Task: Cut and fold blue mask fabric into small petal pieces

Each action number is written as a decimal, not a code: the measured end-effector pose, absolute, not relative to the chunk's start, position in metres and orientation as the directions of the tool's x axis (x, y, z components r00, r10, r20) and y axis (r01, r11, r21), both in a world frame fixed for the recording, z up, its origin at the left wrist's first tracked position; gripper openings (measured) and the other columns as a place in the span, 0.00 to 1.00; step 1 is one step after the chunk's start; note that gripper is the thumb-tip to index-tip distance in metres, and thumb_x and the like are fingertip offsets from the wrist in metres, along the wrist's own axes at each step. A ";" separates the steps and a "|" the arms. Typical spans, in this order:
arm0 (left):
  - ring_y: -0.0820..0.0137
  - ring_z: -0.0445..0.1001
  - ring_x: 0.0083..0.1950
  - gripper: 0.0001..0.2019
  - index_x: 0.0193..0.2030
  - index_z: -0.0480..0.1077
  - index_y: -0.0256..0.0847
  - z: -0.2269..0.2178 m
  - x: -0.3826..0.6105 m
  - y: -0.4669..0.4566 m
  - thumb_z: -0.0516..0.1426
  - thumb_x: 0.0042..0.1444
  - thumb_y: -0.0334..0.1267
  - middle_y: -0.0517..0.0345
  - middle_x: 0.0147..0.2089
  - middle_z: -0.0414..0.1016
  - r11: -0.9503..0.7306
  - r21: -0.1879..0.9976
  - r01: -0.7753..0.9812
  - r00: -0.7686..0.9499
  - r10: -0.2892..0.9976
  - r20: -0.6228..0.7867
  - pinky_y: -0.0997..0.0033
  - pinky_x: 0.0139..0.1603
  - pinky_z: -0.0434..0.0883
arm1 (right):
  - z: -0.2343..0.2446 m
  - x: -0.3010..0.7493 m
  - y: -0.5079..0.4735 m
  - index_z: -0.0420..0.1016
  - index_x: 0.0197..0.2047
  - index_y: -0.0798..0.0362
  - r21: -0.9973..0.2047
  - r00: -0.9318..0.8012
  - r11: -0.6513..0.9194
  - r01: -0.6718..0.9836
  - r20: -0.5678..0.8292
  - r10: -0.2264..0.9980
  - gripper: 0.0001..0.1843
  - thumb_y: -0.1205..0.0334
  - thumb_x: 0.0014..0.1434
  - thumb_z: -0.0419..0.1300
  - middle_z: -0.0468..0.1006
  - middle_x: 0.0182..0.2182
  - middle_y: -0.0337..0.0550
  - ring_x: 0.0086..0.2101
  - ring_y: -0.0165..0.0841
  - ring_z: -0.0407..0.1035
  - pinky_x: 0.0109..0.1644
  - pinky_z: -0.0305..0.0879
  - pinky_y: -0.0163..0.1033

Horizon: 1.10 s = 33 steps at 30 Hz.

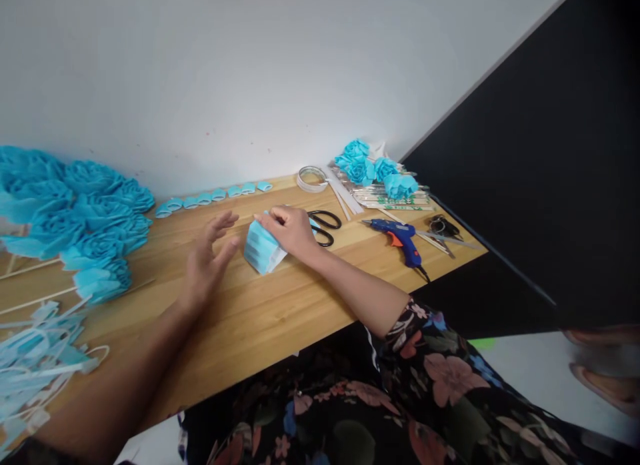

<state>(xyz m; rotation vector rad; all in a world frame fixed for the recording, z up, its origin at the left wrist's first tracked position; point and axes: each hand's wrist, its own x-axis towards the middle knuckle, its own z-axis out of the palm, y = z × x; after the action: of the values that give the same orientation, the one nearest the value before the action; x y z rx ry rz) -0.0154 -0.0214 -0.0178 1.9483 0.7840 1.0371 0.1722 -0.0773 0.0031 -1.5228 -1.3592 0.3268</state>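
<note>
My right hand [293, 230] pinches the upper edge of a folded light-blue sheet [261, 248] that looks like surgical mask material, over the middle of the table. Just left of it, my left hand [207, 258] is raised with its fingers apart and holds nothing. Black-handled scissors [327, 219] lie beside my right hand, with their blades hidden behind it. Along the wall runs a row of small curled blue pieces [219, 195].
Blue fabric roses [95, 205] on sticks are heaped at the left, above blue and white scraps [43, 358]. A tape roll [311, 179], more blue roses [375, 168] on a stick bundle, a blue glue gun [397, 236] and a dark-handled tool [445, 228] lie rightward on the wooden table [260, 318].
</note>
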 end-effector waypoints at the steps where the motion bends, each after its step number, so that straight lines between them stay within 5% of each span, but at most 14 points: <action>1: 0.54 0.70 0.66 0.32 0.67 0.64 0.43 -0.019 -0.014 -0.025 0.60 0.58 0.54 0.44 0.65 0.71 -0.549 0.819 0.163 0.514 0.756 0.405 0.48 0.67 0.66 | 0.002 0.170 -0.077 0.48 0.19 0.51 -0.790 0.317 0.162 0.592 0.412 0.854 0.32 0.37 0.62 0.54 0.50 0.18 0.31 0.24 0.25 0.49 0.31 0.46 0.37; 6: 0.48 0.62 0.72 0.49 0.74 0.53 0.45 -0.028 -0.006 -0.040 0.66 0.49 0.58 0.40 0.71 0.62 -0.613 0.756 0.227 0.639 0.680 0.360 0.45 0.70 0.62 | -0.003 0.162 -0.076 0.53 0.20 0.50 -0.836 0.302 0.168 0.523 0.366 0.880 0.30 0.37 0.64 0.51 0.56 0.19 0.32 0.24 0.26 0.52 0.32 0.49 0.37; 11: 0.45 0.63 0.71 0.53 0.76 0.49 0.43 -0.029 -0.003 -0.044 0.68 0.47 0.56 0.37 0.73 0.59 -0.518 0.802 0.298 0.638 0.733 0.237 0.42 0.70 0.61 | -0.001 0.158 -0.079 0.59 0.24 0.51 -0.897 0.232 0.205 0.391 0.312 0.921 0.27 0.38 0.65 0.51 0.59 0.21 0.33 0.26 0.27 0.56 0.33 0.52 0.36; 16: 0.51 0.57 0.74 0.48 0.76 0.47 0.45 -0.028 -0.003 -0.035 0.65 0.53 0.50 0.43 0.77 0.51 -0.310 0.939 0.146 0.587 0.792 0.170 0.48 0.72 0.60 | 0.002 0.159 -0.081 0.71 0.32 0.53 -0.916 0.171 0.223 0.333 0.292 0.941 0.23 0.41 0.65 0.52 0.67 0.25 0.35 0.29 0.28 0.60 0.34 0.56 0.34; 20: 0.52 0.63 0.71 0.42 0.72 0.57 0.44 -0.025 -0.004 -0.028 0.66 0.51 0.45 0.43 0.72 0.61 -0.040 0.999 -0.032 0.505 0.862 0.050 0.50 0.68 0.65 | -0.004 0.166 -0.075 0.77 0.44 0.54 -0.923 0.225 0.244 0.299 0.316 0.922 0.20 0.45 0.61 0.59 0.73 0.28 0.36 0.29 0.28 0.62 0.34 0.58 0.34; 24: 0.52 0.74 0.62 0.22 0.54 0.74 0.38 -0.015 -0.003 -0.026 0.61 0.53 0.43 0.44 0.59 0.76 0.205 0.952 -0.227 0.536 0.842 -0.053 0.52 0.58 0.74 | -0.008 0.174 -0.069 0.79 0.44 0.54 -0.941 0.292 0.218 0.259 0.291 0.911 0.22 0.44 0.59 0.60 0.76 0.30 0.38 0.30 0.29 0.64 0.35 0.61 0.34; 27: 0.56 0.77 0.56 0.12 0.42 0.76 0.38 -0.010 -0.002 -0.024 0.60 0.54 0.40 0.47 0.51 0.80 0.306 0.901 -0.308 0.529 0.842 -0.105 0.56 0.55 0.76 | -0.004 0.176 -0.070 0.79 0.42 0.55 -0.946 0.302 0.209 0.248 0.281 0.911 0.21 0.45 0.59 0.60 0.78 0.32 0.40 0.32 0.29 0.66 0.37 0.62 0.34; 33: 0.58 0.77 0.57 0.13 0.47 0.73 0.37 -0.014 -0.002 -0.017 0.57 0.61 0.43 0.47 0.52 0.80 0.400 0.813 -0.423 0.427 0.879 -0.210 0.56 0.59 0.74 | 0.005 0.177 -0.076 0.79 0.39 0.57 -0.938 0.316 0.212 0.276 0.296 0.901 0.21 0.46 0.60 0.58 0.77 0.32 0.40 0.33 0.30 0.67 0.38 0.61 0.34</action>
<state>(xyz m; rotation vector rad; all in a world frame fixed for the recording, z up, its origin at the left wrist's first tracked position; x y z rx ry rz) -0.0020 -0.0170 -0.0140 0.7551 0.7114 0.9174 0.1765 -0.0762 0.0050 -1.3254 -1.2136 0.6302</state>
